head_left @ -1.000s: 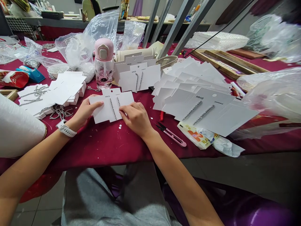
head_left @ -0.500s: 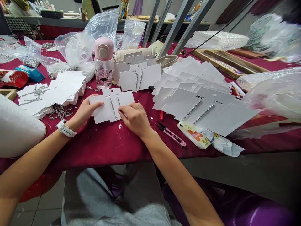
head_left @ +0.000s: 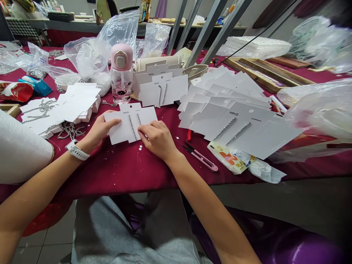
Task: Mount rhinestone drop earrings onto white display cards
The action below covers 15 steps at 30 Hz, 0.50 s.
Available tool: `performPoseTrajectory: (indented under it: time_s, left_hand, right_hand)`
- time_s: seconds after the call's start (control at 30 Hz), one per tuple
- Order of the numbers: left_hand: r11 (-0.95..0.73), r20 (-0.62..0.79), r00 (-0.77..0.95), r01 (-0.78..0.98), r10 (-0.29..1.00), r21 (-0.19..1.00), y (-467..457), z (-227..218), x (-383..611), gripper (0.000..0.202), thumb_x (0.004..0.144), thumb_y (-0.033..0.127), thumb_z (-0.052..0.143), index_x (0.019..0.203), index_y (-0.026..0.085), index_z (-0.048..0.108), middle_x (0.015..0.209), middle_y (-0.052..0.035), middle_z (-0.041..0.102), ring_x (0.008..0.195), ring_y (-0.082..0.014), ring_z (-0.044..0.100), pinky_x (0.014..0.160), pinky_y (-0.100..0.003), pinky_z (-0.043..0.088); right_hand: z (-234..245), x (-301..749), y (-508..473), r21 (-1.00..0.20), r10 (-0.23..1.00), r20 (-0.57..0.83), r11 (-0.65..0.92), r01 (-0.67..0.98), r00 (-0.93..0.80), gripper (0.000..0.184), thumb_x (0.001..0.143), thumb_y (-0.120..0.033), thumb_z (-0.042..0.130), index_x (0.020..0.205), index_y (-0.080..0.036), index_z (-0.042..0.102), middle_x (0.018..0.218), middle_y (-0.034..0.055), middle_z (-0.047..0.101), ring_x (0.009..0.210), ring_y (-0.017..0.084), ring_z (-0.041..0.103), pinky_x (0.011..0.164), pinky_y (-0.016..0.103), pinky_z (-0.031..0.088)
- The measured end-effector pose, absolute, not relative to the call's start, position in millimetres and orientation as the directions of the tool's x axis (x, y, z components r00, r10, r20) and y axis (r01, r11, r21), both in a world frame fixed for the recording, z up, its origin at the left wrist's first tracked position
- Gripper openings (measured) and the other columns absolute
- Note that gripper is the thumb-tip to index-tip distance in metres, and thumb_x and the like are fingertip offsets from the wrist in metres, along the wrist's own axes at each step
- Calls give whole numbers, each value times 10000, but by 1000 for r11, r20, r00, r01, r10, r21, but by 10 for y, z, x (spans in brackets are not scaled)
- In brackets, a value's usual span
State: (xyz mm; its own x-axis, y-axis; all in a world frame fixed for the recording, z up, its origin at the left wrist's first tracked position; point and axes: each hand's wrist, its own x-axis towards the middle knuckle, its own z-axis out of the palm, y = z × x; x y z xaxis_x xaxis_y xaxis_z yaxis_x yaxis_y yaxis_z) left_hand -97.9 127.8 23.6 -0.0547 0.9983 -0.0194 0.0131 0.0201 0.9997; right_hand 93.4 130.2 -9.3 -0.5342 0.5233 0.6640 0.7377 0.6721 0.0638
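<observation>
The left hand [head_left: 100, 128] lies open and nearly flat, its fingertips [head_left: 117, 121] resting on the left part of a white card [head_left: 121, 131] printed "MNG", with no visible grip. The right hand [head_left: 158, 139] is loosely curled over the card's lower right side. Whether it pinches anything, I cannot tell (the fingers hide the contact). The card lies flat on the maroon cloth of the desk [head_left: 115, 172], between the hands, and two rhinestone strips [head_left: 132, 127] run lengthwise down it, the right one partly behind the right hand's fingers.

A few white paper dots [head_left: 140, 147] sit just below the card. A smartwatch [head_left: 77, 151] circles the left wrist. Left of the card lies a tangle of rhinestone chain [head_left: 70, 131], beside a heap of blank cards [head_left: 77, 102]. Past the card stands a pink-capped water bottle [head_left: 121, 73], with another carded pair [head_left: 163, 90] to its right. On the right, a fanned stack of cards [head_left: 242, 128] overlaps itself, its top one also carrying two strips. Thread snips [head_left: 200, 157] lie just beside the right hand (pink handle, blades pointing left), near a tissue packet [head_left: 227, 157]. Plastic bags [head_left: 88, 58] crowd the far side.
</observation>
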Motion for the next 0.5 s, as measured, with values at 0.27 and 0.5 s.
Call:
performPoseTrajectory:
  time_s: [0.27,0.5]
  left_hand:
    - [27,-25,-69,23,997,999,1275,250,-972,298,621,256,670,878,165,551,868,-16,620,722,-120,567,623,-228,457]
    - [3,-1,-55,35,998,999,1279,235,-982,302,623,260,670,883,163,549,874,-18,622,727,-122,567,648,-238,461]
  right_hand:
    - [-112,927,1302,52,528,651,686,726,-545,164,832,-177,445,752,-165,588,636,17,616,686,157,452,685,282,296]
    - [-100,921,1301,-3,548,663,683,730,-510,173,835,-182,442,769,-164,601,642,14,624,671,149,449,674,277,308]
